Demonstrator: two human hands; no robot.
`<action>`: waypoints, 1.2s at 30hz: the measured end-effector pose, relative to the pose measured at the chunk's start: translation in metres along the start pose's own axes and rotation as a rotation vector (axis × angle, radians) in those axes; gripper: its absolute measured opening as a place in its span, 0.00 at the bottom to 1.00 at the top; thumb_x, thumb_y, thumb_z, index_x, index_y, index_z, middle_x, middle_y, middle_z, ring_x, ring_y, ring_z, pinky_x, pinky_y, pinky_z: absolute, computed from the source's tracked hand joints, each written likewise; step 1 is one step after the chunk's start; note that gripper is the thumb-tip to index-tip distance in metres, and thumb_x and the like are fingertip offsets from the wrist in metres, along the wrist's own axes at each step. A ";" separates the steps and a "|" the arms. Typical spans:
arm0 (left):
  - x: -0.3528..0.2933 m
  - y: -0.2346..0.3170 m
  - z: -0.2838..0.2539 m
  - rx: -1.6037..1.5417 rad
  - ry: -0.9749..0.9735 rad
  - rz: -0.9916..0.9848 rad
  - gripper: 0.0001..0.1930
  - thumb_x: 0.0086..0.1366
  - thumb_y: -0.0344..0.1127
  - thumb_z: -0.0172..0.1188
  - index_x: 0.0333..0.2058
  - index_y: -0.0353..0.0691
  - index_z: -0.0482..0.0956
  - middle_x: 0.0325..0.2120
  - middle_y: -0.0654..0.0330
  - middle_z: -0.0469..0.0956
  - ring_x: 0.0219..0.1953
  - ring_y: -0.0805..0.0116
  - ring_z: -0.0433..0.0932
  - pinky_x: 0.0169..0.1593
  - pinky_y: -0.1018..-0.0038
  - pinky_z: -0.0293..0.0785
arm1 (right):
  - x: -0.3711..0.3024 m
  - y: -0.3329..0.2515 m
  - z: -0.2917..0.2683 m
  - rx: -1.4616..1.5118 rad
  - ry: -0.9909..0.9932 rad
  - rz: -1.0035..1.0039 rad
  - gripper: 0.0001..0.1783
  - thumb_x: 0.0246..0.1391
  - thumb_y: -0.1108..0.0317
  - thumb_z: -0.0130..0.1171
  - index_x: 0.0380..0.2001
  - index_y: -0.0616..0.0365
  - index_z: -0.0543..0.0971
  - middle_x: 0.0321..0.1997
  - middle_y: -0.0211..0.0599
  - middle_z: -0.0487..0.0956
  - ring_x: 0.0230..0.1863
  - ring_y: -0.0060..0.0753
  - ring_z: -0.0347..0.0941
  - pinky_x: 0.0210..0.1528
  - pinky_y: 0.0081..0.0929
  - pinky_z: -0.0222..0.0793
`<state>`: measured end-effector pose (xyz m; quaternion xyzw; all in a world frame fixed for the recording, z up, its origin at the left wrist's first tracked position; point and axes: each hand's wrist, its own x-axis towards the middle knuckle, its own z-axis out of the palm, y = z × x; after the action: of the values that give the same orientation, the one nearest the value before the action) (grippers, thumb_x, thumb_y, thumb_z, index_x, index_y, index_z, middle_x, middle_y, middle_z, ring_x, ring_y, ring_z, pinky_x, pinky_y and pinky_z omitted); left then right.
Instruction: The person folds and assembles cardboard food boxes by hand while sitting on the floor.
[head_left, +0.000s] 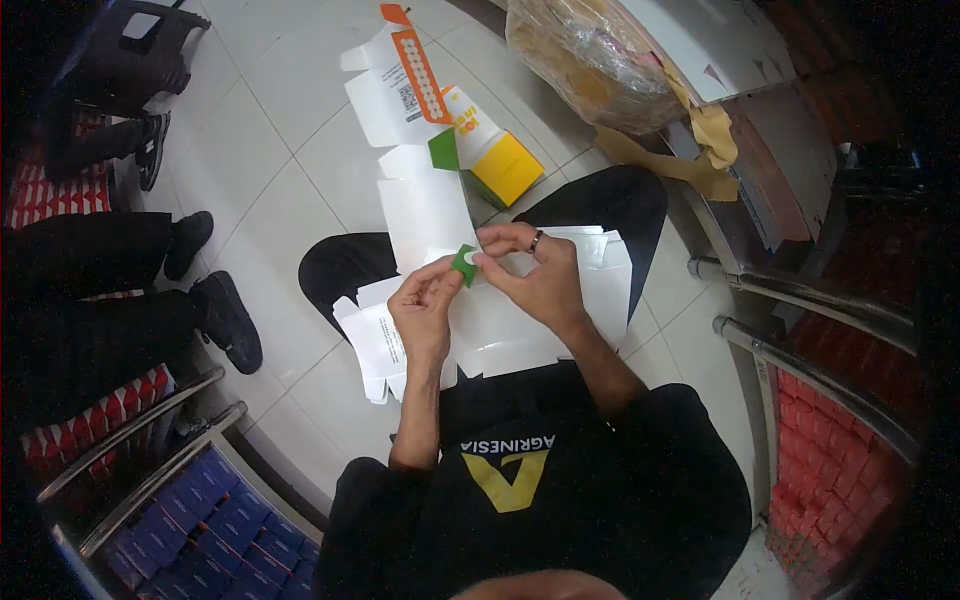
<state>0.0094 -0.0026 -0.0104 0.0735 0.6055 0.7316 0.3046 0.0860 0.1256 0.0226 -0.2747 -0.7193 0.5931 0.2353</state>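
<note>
A large unfolded carton [510, 330], white inside, lies across my crossed legs, with a long strip of panels reaching away over the floor. At its middle is a small green flap [463, 265]. My left hand [425, 312] pinches this flap between thumb and fingertips. My right hand [545, 280], a ring on one finger, meets it from the other side, thumb and forefinger closed at a small white rounded piece [473, 257] against the green. Whether that piece is a sticker I cannot tell. An orange printed panel [420, 75] is at the strip's far end.
A yellow, white and green box [505, 168] stands on the tiles beyond my knees. Plastic-wrapped goods [590, 65] are at the far right. Racks hold red packs [815, 450] on the right and blue boxes [205, 530] on the left. Another person's shoes [228, 320] are at left.
</note>
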 end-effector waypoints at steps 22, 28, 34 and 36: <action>0.012 0.019 0.014 -0.012 -0.126 0.206 0.10 0.53 0.20 0.60 0.36 0.30 0.77 0.38 0.53 0.76 0.42 0.68 0.73 0.46 0.77 0.70 | -0.003 -0.017 0.011 -0.105 0.210 -0.172 0.10 0.37 0.76 0.64 0.27 0.57 0.77 0.23 0.33 0.77 0.28 0.28 0.76 0.33 0.23 0.70; 0.017 0.021 0.019 -0.028 -0.124 0.204 0.10 0.52 0.18 0.60 0.36 0.31 0.77 0.39 0.54 0.74 0.44 0.68 0.72 0.47 0.76 0.70 | -0.003 0.002 0.008 0.164 0.136 -0.113 0.09 0.39 0.77 0.64 0.29 0.58 0.80 0.35 0.36 0.76 0.37 0.28 0.74 0.41 0.23 0.69; 0.017 0.019 0.027 -0.051 -0.087 0.245 0.08 0.57 0.22 0.56 0.37 0.32 0.76 0.40 0.54 0.74 0.46 0.68 0.71 0.50 0.76 0.68 | 0.000 -0.005 0.010 0.009 0.075 -0.286 0.12 0.37 0.77 0.65 0.30 0.57 0.80 0.51 0.42 0.70 0.45 0.33 0.70 0.46 0.26 0.67; 0.017 0.019 0.026 -0.147 -0.045 0.197 0.08 0.59 0.23 0.54 0.38 0.32 0.75 0.40 0.55 0.74 0.46 0.68 0.71 0.51 0.75 0.67 | 0.001 -0.006 0.014 -0.130 0.088 -0.371 0.13 0.36 0.77 0.65 0.31 0.56 0.80 0.51 0.42 0.70 0.46 0.33 0.70 0.47 0.27 0.67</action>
<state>0.0016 0.0266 0.0098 0.1267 0.5331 0.7985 0.2492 0.0750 0.1153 0.0259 -0.1775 -0.7833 0.4795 0.3536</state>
